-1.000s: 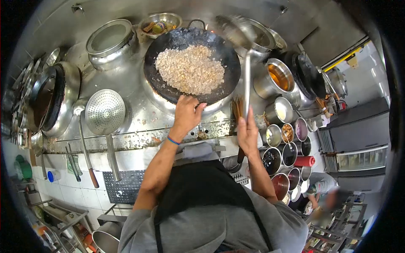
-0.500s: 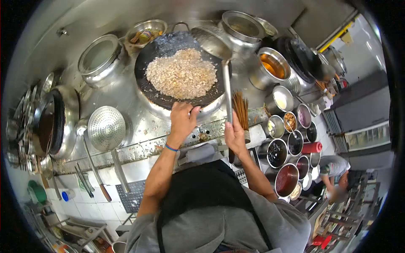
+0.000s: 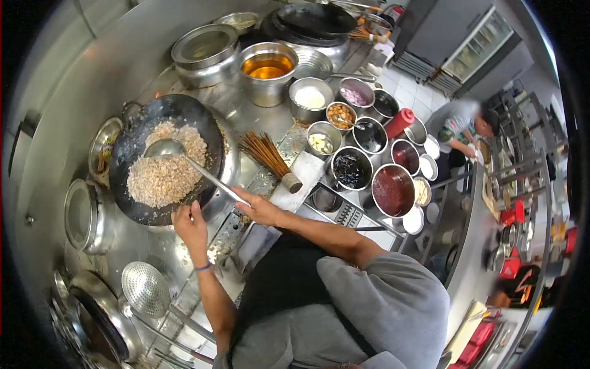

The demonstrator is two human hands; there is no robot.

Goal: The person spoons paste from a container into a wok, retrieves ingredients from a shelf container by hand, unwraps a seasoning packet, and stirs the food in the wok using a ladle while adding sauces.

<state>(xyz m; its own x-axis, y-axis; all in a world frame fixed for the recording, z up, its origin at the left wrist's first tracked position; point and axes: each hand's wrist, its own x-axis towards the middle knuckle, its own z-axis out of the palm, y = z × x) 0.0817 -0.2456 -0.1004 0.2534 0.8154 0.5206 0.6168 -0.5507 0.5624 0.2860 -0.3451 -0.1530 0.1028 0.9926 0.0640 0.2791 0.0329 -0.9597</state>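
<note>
Wok (image 3: 138,206) of fried rice (image 3: 165,165) on the burner, rim gripped by left hand (image 3: 190,225); ladle (image 3: 165,148) bowl resting in the rice, handle clasped in right hand (image 3: 261,210); bamboo brush (image 3: 268,154) just beside, seasoning bowls (image 3: 350,168) beyond

Left hand (image 3: 191,225) grips the near rim of the black wok (image 3: 138,203), which holds a mound of fried rice (image 3: 161,170). Right hand (image 3: 260,210) holds the long handle of a steel ladle (image 3: 165,148), bowl resting on the rice. Bamboo brush (image 3: 268,155) lies on the counter (image 3: 307,172), beside round seasoning tins (image 3: 351,168).
</note>
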